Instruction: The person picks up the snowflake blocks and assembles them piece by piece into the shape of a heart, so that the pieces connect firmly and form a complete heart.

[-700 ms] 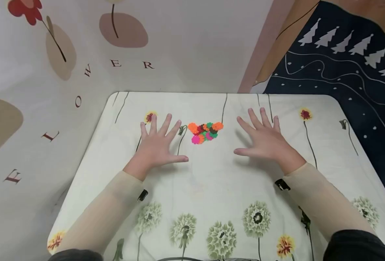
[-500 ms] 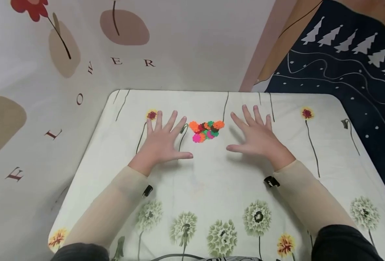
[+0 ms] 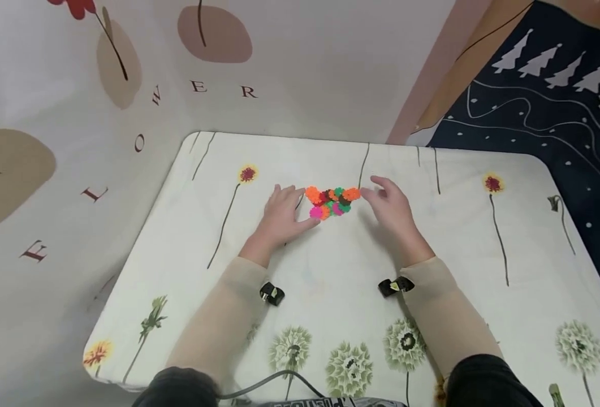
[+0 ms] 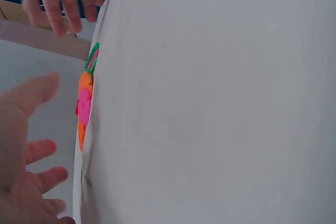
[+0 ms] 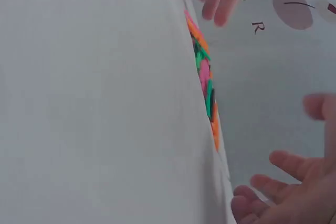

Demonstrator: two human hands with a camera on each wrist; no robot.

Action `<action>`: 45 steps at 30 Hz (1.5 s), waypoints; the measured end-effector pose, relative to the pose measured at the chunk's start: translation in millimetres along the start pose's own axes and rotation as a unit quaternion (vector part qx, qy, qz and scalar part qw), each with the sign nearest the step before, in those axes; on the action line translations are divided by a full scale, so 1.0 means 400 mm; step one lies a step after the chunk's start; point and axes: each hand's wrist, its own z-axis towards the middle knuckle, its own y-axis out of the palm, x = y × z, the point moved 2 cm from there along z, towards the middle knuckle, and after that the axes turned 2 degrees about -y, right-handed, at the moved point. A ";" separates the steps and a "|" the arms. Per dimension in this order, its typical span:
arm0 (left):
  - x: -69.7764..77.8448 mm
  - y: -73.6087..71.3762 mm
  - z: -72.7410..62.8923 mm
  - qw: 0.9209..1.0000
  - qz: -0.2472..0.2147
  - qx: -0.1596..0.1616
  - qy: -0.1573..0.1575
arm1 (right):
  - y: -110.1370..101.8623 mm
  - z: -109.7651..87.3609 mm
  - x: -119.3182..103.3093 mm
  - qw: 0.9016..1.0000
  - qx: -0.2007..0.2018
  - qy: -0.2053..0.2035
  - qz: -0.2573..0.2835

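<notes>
A small heap of flower-shaped discs (image 3: pixel 330 204), flat and scallop-edged in orange, pink, green, red and dark brown, lies on the table towards its far side. My left hand (image 3: pixel 283 217) is at the heap's left edge, fingers gently bent and thumb tip by a pink disc (image 3: pixel 316 212). On the other side my right hand (image 3: pixel 393 210) hovers near an orange disc (image 3: pixel 351 194), thumb and forefinger apart. Both wrist views show the heap (image 4: pixel 84 100) edge-on between the two hands, and no disc is seen in either palm (image 5: pixel 302 182).
A white cloth printed with flowers (image 3: pixel 348 370) covers the table. Behind and to the left hangs a pale wall sheet (image 3: pixel 300 102) with letters. Dark fabric with white trees (image 3: pixel 529 124) is at the right. A grey cable (image 3: pixel 264 382) loops at the near edge.
Both hands have moved inward from spread-fingered poses on either side to the edges of the heap, their fingers now bending. The heap stays on the cloth, while the head view has shifted slightly.
</notes>
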 end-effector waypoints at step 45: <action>0.004 0.107 0.035 0.967 -0.138 0.211 0.028 | 0.099 0.050 0.046 0.959 -0.006 -0.178 -0.221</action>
